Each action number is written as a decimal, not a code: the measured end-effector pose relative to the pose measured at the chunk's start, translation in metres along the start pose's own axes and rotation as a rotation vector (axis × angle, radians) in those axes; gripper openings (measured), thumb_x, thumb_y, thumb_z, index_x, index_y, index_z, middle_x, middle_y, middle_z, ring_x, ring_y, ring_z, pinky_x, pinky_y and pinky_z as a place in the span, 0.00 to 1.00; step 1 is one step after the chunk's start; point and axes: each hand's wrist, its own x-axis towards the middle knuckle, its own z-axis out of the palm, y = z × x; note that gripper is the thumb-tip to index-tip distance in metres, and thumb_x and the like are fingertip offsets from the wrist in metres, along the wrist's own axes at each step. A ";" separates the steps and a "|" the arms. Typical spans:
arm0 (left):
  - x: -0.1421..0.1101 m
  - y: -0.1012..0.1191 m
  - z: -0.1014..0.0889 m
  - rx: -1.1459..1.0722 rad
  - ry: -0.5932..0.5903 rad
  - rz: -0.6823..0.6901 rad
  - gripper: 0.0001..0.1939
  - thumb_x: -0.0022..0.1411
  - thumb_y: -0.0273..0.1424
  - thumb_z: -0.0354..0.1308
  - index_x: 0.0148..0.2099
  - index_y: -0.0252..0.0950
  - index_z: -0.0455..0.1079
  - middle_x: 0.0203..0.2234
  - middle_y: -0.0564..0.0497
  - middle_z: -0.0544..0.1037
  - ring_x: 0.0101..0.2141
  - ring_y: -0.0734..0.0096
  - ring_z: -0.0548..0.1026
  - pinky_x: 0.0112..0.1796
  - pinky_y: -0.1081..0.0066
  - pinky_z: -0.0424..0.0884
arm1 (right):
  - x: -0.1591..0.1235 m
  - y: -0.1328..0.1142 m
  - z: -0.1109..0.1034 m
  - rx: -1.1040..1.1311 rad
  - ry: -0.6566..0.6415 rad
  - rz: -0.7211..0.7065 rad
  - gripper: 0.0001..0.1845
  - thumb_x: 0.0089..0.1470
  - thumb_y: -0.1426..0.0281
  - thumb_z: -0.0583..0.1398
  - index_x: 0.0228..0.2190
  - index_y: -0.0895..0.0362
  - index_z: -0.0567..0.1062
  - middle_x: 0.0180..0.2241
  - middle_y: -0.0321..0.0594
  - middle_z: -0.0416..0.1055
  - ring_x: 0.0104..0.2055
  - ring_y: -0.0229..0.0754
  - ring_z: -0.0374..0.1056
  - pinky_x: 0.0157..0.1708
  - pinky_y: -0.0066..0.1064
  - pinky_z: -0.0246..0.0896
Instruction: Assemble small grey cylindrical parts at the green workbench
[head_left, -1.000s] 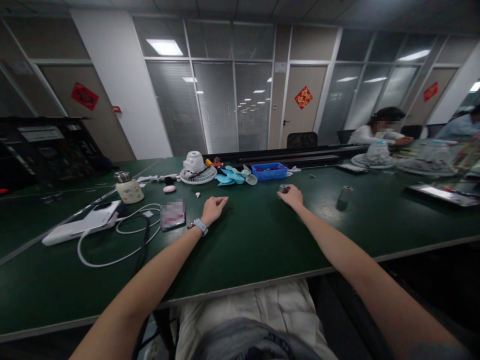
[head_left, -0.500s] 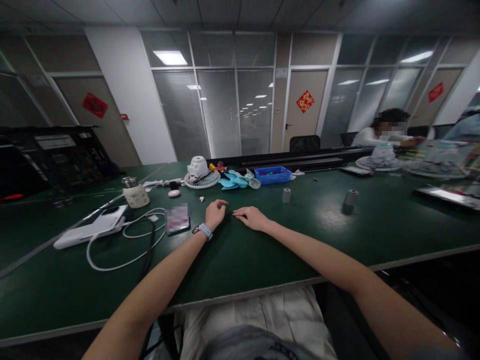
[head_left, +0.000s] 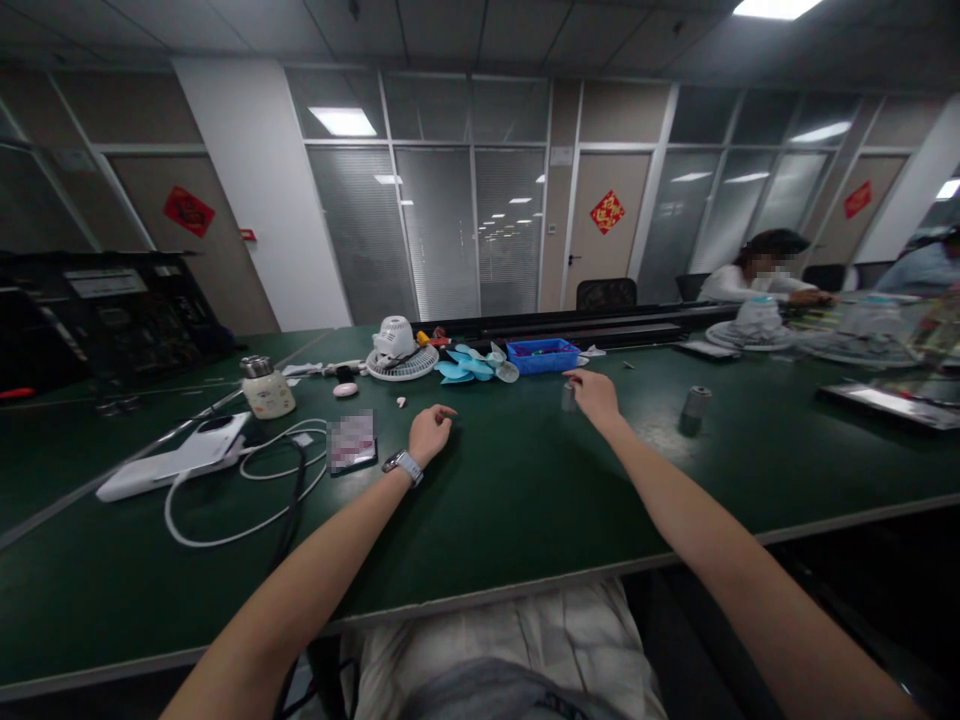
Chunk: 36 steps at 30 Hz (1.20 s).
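Note:
My right hand (head_left: 595, 398) reaches to a small grey cylinder (head_left: 568, 398) standing upright on the green table. Its fingers curl round the cylinder's top, which they partly cover. My left hand (head_left: 430, 432), with a watch (head_left: 403, 466) at the wrist, rests on the table at centre left. Its index finger points right, the other fingers are loosely bent, and nothing is in it. A second grey cylinder (head_left: 697, 402) stands farther right. Beyond the hands lie light-blue fan blades (head_left: 471, 364) and a white fan body with its round grille (head_left: 400, 352).
A blue basket (head_left: 544, 356) of small parts stands at the back. Leftward are a phone (head_left: 352, 442), a white device (head_left: 184, 455) with a looped cable, a cream bottle (head_left: 268, 388) and an earbud case (head_left: 345, 390). A person (head_left: 757, 270) sits at far right.
My right hand has moved away from beside the left, rightward and forward to the nearer cylinder. The left hand has stayed in place. The view has shifted slightly.

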 end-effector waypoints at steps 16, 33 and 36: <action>-0.003 0.005 -0.003 0.008 -0.013 0.002 0.14 0.54 0.27 0.50 0.41 0.37 0.73 0.26 0.52 0.75 0.28 0.73 0.70 0.30 0.74 0.63 | -0.001 -0.001 0.005 0.099 0.026 0.043 0.12 0.52 0.72 0.56 0.37 0.50 0.77 0.35 0.36 0.77 0.38 0.41 0.71 0.40 0.30 0.61; -0.003 0.003 -0.002 0.007 -0.011 0.030 0.13 0.55 0.27 0.51 0.41 0.37 0.74 0.29 0.50 0.76 0.31 0.71 0.72 0.33 0.72 0.65 | -0.007 0.019 0.016 0.183 -0.174 0.296 0.24 0.37 0.58 0.67 0.38 0.57 0.77 0.36 0.44 0.76 0.40 0.45 0.72 0.40 0.32 0.65; -0.005 0.008 -0.003 -0.020 0.006 0.078 0.12 0.56 0.30 0.52 0.40 0.36 0.74 0.29 0.50 0.76 0.31 0.70 0.71 0.34 0.72 0.65 | -0.015 -0.005 0.019 0.285 -0.166 0.250 0.23 0.37 0.59 0.67 0.37 0.57 0.77 0.33 0.42 0.77 0.38 0.44 0.73 0.40 0.31 0.66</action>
